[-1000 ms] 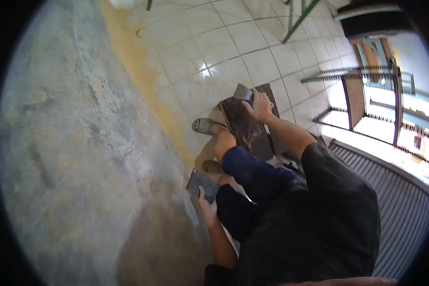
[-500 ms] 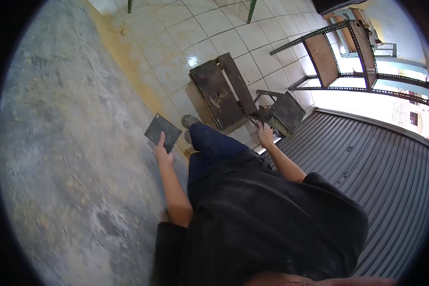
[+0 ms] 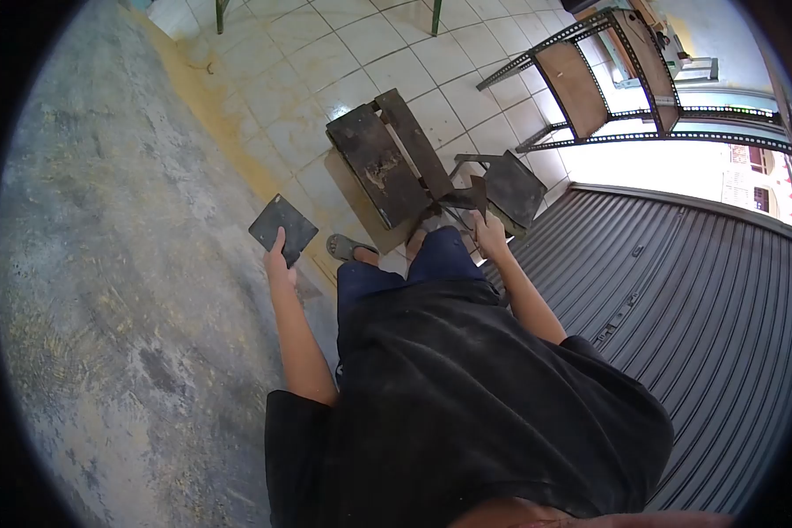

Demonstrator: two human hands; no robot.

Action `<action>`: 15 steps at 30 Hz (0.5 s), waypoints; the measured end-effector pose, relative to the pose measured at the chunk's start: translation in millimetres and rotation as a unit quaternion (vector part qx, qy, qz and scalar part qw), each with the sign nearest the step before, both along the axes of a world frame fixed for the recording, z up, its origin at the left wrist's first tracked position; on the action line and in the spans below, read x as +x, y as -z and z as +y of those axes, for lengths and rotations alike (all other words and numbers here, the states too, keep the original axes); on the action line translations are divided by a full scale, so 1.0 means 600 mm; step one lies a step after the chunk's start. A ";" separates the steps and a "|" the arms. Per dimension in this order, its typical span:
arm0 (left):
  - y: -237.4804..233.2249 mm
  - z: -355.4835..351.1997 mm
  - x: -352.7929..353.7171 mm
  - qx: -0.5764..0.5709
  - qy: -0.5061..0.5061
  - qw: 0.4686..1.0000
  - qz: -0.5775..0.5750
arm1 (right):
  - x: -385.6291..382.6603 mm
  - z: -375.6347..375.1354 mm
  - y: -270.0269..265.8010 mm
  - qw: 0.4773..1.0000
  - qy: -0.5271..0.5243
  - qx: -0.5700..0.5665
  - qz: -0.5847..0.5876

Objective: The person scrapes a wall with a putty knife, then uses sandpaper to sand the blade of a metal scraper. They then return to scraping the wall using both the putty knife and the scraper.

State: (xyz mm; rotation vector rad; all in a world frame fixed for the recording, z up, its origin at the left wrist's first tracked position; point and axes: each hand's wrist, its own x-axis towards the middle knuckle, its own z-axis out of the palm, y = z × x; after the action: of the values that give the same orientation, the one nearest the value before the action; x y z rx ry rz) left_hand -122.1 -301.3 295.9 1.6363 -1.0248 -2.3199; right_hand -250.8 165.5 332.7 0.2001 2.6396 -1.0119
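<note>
My left hand (image 3: pixel 279 260) is closed on the lower edge of a dark square plate (image 3: pixel 283 227), thumb on its face, beside the mottled grey wall (image 3: pixel 141 264). A small light spot shows near the plate's upper corner. My right hand (image 3: pixel 489 236) is closed around a dark, flat, blade-like piece (image 3: pixel 478 194) that points upward. Its exact kind cannot be made out. Just behind that piece stands a dark-seated stool or chair (image 3: pixel 515 189). A low dark wooden bench (image 3: pixel 378 167) with a split top lies ahead of my feet.
Yellowish dust lies on the white tiled floor (image 3: pixel 343 62) along the wall's foot. A slotted-metal shelf rack (image 3: pixel 574 88) stands at the upper right, by a bright doorway. A grey ribbed shutter (image 3: pixel 669 308) spans the right side. My sandalled foot (image 3: pixel 348 246) is near the bench.
My body has turned and stepped forward, with one foot now close to the bench. The right-hand piece has tilted upright. Both hands keep hold of their things.
</note>
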 end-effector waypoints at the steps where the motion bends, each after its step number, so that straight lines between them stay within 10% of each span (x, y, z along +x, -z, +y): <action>1: -0.004 0.008 -0.005 0.000 0.006 1.000 0.006 | 0.003 0.014 -0.001 1.000 0.002 -0.001 -0.001; 15: -0.164 0.177 -0.106 -0.092 -0.013 0.996 -0.006 | -0.096 0.227 0.058 0.971 0.121 -0.130 -0.159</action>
State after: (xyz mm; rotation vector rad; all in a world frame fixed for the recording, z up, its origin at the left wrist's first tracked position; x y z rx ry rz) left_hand -185.7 -194.8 394.3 1.5843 -1.1718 -2.1305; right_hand -308.2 301.7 297.9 0.5834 2.2064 -1.2704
